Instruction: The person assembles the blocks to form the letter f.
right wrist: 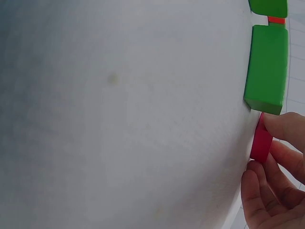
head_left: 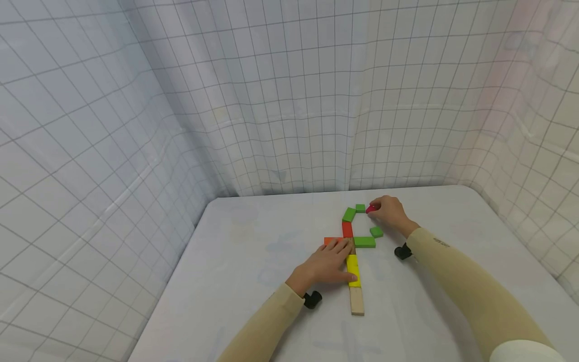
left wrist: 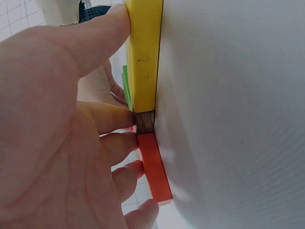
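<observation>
My right hand (head_left: 390, 212) pinches a small crimson block (right wrist: 261, 144) between thumb and fingertips, low on the table at the far end of a curved row. Left of the crimson block lies a small green block (head_left: 360, 207). My left hand (head_left: 327, 265) is spread over the flat layout, fingers extended. Its thumb touches the side of a yellow block (left wrist: 145, 57). The other fingertips rest on an orange block (left wrist: 155, 169) and at a dark brown block (left wrist: 145, 122) between the orange and yellow ones.
A red block (head_left: 347, 230) and a tilted green block (head_left: 350, 215) continue the curve. A long green block (head_left: 364, 242) points right, with a loose-standing green block (head_left: 376, 232) near its end. A plain wooden block (head_left: 357, 301) ends the stem. Gridded white curtains (head_left: 289, 100) surround the table.
</observation>
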A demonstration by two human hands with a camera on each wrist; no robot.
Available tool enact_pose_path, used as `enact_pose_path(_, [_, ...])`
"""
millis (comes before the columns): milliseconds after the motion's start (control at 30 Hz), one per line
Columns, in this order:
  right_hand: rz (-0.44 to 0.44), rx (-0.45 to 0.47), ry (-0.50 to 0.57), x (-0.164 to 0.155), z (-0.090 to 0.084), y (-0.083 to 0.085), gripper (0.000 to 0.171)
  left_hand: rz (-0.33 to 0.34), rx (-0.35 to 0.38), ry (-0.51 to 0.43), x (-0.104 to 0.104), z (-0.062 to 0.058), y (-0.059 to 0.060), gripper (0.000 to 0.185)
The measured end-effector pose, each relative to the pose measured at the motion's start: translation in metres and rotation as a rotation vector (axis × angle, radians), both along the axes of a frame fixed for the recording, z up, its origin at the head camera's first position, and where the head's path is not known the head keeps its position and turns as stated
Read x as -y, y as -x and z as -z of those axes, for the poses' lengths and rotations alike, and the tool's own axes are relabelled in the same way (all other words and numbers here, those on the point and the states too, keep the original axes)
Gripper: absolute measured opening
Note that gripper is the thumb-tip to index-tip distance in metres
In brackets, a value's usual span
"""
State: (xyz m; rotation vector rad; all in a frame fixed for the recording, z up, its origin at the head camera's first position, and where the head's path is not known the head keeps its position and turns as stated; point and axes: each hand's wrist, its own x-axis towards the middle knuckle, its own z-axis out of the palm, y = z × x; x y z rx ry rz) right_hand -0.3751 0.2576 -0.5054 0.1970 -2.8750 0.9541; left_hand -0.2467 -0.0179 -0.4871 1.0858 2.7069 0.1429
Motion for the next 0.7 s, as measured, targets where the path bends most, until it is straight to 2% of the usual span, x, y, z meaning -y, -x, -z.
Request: enact_pose_path(700, [-0.014,0.014,-0.002,0.0018,-0.0032,-0.0015,0.042,-0.002,0.005,0.002,-0.0002,0.0010,0.0005,0.094])
